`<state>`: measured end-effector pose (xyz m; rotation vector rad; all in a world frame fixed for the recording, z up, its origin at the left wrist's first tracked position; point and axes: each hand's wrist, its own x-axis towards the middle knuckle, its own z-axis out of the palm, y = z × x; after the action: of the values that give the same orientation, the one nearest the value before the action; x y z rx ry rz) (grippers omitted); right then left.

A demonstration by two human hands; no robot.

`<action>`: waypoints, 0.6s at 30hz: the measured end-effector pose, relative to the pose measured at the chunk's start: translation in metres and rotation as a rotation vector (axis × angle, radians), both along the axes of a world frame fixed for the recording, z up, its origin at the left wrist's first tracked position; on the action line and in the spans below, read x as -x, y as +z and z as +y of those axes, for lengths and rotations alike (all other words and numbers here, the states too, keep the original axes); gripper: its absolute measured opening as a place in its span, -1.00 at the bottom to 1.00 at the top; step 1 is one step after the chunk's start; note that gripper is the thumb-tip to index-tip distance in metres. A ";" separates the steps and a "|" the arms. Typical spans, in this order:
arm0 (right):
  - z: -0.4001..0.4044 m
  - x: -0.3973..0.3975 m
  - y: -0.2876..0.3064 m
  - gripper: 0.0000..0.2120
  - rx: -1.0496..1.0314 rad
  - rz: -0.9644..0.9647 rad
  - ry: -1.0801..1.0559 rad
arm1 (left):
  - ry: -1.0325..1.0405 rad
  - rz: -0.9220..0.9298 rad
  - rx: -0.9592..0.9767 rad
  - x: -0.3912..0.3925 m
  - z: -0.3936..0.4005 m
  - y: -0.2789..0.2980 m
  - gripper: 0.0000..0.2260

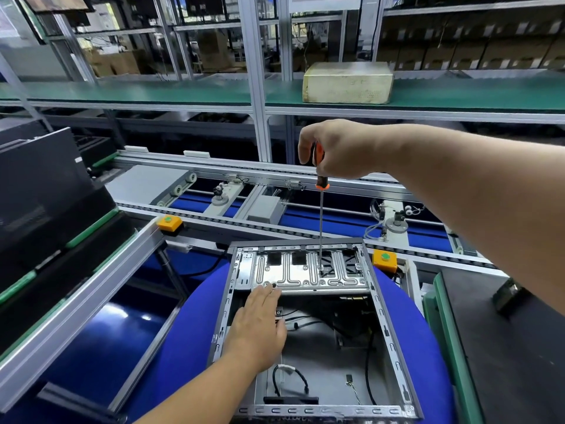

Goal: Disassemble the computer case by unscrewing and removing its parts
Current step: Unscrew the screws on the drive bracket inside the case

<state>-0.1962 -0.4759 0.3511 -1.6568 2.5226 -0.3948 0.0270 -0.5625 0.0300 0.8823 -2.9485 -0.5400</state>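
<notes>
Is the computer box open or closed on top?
Open. The computer case has no cover on top, so its loose black cables and the silver metal bracket inside show.

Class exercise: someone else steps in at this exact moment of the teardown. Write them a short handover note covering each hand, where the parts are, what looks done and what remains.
Right hand: holds the orange-and-black-handled screwdriver upright, its tip on a screw in the silver stamped-metal drive bracket.
Left hand: flat, fingers pressing the bracket's near edge.
The open grey metal computer case lies on a blue round pad, loose black cables inside.
Done: the top side is already open.
Left: finish this screw, check the bracket's other screws, lift it out, then clear the cables.
</notes>
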 end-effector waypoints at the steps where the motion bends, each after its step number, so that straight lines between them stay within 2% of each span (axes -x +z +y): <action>1: 0.001 0.000 -0.001 -0.68 0.008 0.008 -0.008 | -0.002 0.001 0.002 0.000 0.000 0.000 -0.36; 5: 0.002 0.001 -0.005 -0.83 -0.027 0.206 -0.042 | -0.007 0.000 0.011 -0.001 0.000 0.000 -0.36; 8: 0.002 0.002 -0.004 -0.67 -0.081 0.362 -0.084 | -0.005 -0.001 0.012 -0.001 0.001 0.000 -0.36; 14: 0.001 0.003 -0.005 -0.48 -0.117 0.438 -0.203 | -0.003 0.001 0.009 -0.001 0.001 -0.001 -0.36; 18: 0.003 0.003 -0.005 -0.74 -0.096 0.442 -0.170 | 0.001 0.009 -0.005 -0.001 0.001 0.000 -0.37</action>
<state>-0.1994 -0.4731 0.3457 -1.6486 2.9492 0.0963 0.0285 -0.5619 0.0298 0.8791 -2.9399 -0.5505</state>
